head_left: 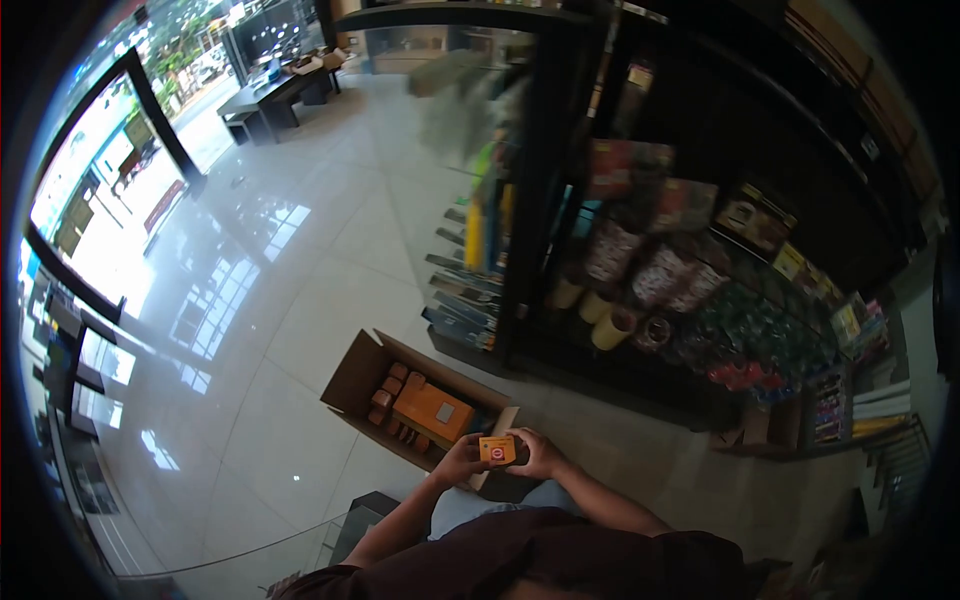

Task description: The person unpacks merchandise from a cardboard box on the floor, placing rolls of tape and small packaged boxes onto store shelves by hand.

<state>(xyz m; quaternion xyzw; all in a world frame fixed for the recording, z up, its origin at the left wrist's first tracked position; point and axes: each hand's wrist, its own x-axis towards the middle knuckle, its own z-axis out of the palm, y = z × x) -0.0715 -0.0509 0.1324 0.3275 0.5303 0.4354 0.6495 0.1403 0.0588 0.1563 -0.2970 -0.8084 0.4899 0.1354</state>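
Observation:
Between my two hands is a small orange box with a round red-and-white mark on its face. My left hand grips its left side, and my right hand closes round its right side. Just beyond them on the floor stands an open cardboard carton with its flaps up. Inside it lie a larger orange box with a pale label and several small orange-brown packs at its left end. My hands overlap the carton's near right corner.
A dark shelf unit to the right holds patterned containers, yellow cups and bagged goods. Its glass door stands at the left. Glossy tiles cover the floor. A dark table and a bright doorway are farther off.

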